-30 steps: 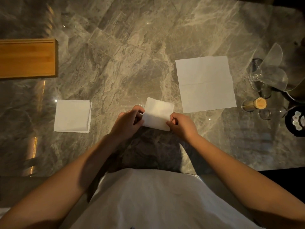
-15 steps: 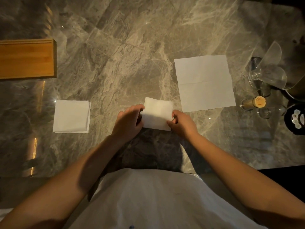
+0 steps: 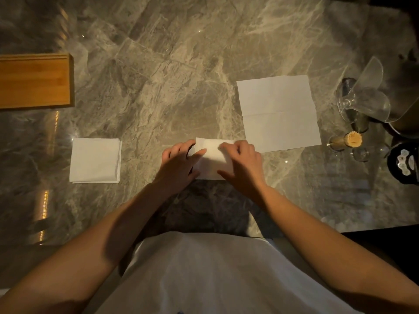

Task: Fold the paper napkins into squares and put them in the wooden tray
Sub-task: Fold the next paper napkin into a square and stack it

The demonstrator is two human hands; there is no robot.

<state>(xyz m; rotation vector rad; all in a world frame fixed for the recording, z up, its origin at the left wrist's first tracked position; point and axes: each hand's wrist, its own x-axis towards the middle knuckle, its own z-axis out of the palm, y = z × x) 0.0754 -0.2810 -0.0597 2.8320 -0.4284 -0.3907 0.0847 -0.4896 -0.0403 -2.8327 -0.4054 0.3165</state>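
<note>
Fingers (image 3: 223, 146) of the right hand (image 3: 243, 165) spread flat and pressing on the folded napkin (image 3: 212, 162), not pinching; likely there to flatten the fresh crease so the layers stay shut. Fingers of the left hand (image 3: 178, 165) likewise laid open, thumb tip on the napkin's left edge, other digits resting on the desk (image 3: 158, 87) just past that edge, probably to pin the paper against sliding on the polished marble. Nothing gripped by either hand; both pressing down only.

Under and between the fingers: the small white square, lying flat on the desk. Just beyond the right fingers, touching or nearly touching the square's far right corner: an unfolded napkin (image 3: 278, 112), spread out, apparently next in line. Well to the left of the left fingers: a stack of folded napkins (image 3: 95, 160), squared up, seemingly parked until moved. Far beyond and left of that: the wooden tray (image 3: 34, 81), nothing visible in the part shown. Right of the right fingers, near the desk edge: a toothpick holder (image 3: 352, 139) and upturned glasses (image 3: 365, 103), clear of the work.
</note>
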